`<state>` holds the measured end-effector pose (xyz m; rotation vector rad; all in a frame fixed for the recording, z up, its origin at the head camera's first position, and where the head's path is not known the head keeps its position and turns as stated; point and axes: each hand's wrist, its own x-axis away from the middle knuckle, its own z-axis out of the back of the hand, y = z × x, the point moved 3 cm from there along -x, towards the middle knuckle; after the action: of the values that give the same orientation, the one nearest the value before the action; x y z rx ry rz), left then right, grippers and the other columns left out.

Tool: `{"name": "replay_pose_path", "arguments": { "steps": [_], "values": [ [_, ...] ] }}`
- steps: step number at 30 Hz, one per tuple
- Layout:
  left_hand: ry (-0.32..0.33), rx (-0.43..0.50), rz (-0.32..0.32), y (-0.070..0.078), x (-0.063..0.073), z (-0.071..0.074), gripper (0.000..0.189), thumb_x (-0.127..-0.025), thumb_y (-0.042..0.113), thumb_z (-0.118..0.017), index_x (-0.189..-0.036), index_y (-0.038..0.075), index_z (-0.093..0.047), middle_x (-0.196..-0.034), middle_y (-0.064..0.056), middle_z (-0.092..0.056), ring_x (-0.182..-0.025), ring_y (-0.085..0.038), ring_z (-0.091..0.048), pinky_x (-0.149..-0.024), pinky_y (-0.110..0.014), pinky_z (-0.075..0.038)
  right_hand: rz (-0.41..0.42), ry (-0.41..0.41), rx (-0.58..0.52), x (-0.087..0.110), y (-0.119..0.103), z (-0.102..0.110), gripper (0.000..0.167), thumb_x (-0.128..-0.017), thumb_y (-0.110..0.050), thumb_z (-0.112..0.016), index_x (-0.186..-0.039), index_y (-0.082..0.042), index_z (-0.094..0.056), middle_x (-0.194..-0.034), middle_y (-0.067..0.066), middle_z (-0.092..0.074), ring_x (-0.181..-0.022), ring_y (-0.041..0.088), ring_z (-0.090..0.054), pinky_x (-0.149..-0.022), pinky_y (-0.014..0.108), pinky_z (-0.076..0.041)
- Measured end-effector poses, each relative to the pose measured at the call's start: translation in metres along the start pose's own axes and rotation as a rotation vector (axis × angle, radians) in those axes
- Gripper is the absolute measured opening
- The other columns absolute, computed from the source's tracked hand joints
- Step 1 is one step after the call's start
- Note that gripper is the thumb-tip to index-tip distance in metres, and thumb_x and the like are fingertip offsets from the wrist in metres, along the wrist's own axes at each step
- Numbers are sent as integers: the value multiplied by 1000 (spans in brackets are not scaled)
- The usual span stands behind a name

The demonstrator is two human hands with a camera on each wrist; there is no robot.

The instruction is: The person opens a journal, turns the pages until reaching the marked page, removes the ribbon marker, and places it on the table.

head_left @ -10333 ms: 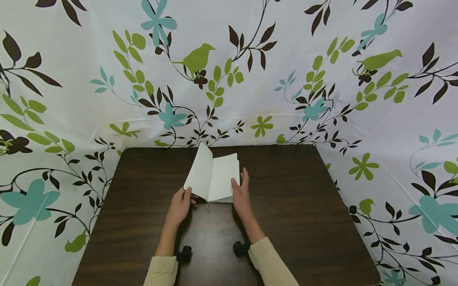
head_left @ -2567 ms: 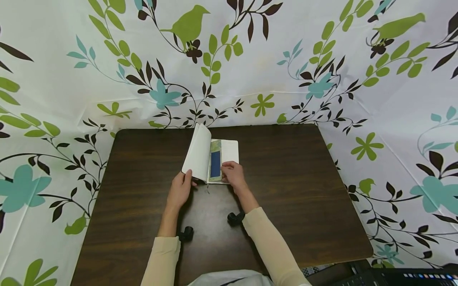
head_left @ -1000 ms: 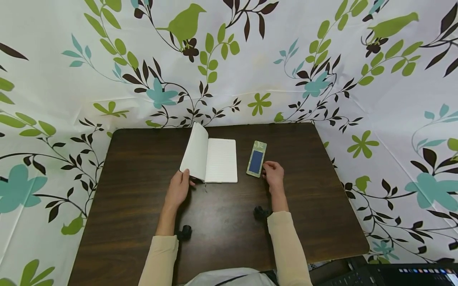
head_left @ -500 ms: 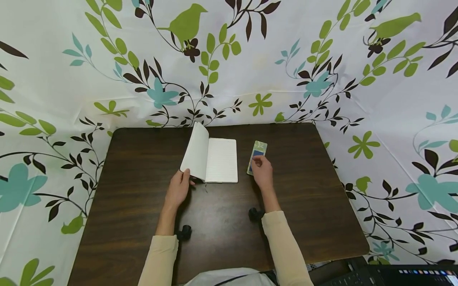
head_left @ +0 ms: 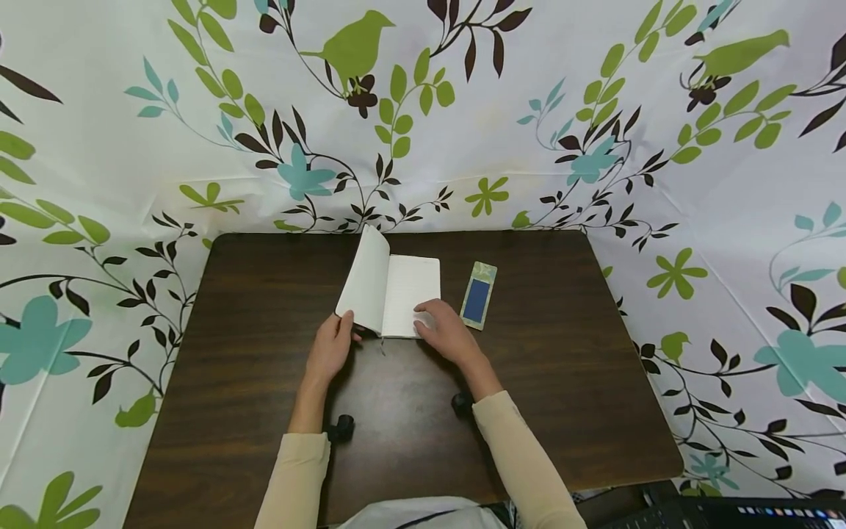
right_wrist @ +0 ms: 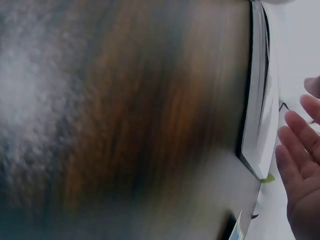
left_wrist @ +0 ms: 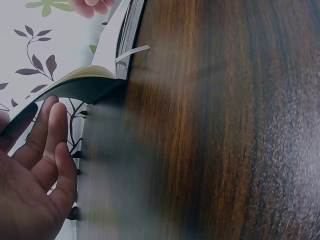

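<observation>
A notebook [head_left: 411, 283] lies open on the dark wooden table [head_left: 390, 411], its left side tilted up off the table. My left hand [head_left: 329, 351] grips the lower left corner, thumb on the page and fingers under the dark cover [left_wrist: 82, 89]. Over the lower right corner of the right page is my right hand [head_left: 452, 334], fingers loosely bent and holding nothing; the right wrist view puts it beside the page block [right_wrist: 260, 100]. To the notebook's right lies a long green card [head_left: 479, 295] with a blue panel, apart from both hands.
A thin ribbon [left_wrist: 134, 52] hangs from the notebook's spine. Behind the table hangs a white curtain [head_left: 502, 117] printed with leaves and birds. A black laptop [head_left: 740, 510] shows past the table's lower right corner.
The green card, earlier in the notebook beside the fold, has been moved onto the table to the right. My right hand has left it and come back left over the page.
</observation>
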<state>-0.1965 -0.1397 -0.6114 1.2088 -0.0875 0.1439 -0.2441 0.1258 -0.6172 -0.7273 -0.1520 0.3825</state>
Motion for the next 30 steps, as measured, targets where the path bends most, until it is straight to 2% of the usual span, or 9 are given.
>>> {"name": "replay_pose_path", "arguments": {
  "steps": [7,12,15,22,30],
  "values": [
    [-9,-5,15,0,2,1,56,-116,53,-38,-132,6,-66,-109,-20,-74,-100,-36,-72,-88,-39,-48,97,-74,160,0,-3,-14,35,-104,-29,-73,-135,-12,-68,-141,9,-63,-133,30,-59,-115,47,-48],
    [-6,-8,7,0,2,1,57,-116,53,-38,-129,5,-66,-106,-20,-75,-99,-36,-72,-88,-39,-47,69,-98,265,4,-2,-15,57,-101,-36,-77,-152,-17,-59,-163,13,-49,-150,36,-47,-121,56,-42],
    [-6,-1,4,0,2,2,56,-116,53,-38,-127,5,-66,-106,-22,-75,-98,-36,-73,-88,-40,-48,36,-116,309,6,-2,-14,65,-101,-39,-77,-158,-20,-53,-171,13,-41,-156,37,-41,-123,58,-39],
    [-12,15,4,1,3,1,55,-117,51,-38,-131,5,-65,-109,-24,-74,-98,-38,-73,-89,-41,-48,47,-130,324,6,-2,-9,59,-104,-35,-75,-157,-18,-55,-170,13,-42,-157,37,-41,-125,56,-38],
    [-28,14,3,1,3,0,57,-117,51,-36,-137,5,-63,-113,-20,-73,-100,-36,-74,-91,-41,-50,39,-155,312,5,0,-8,54,-105,-34,-72,-155,-17,-58,-170,13,-42,-157,35,-42,-125,52,-38]
  ]
}}
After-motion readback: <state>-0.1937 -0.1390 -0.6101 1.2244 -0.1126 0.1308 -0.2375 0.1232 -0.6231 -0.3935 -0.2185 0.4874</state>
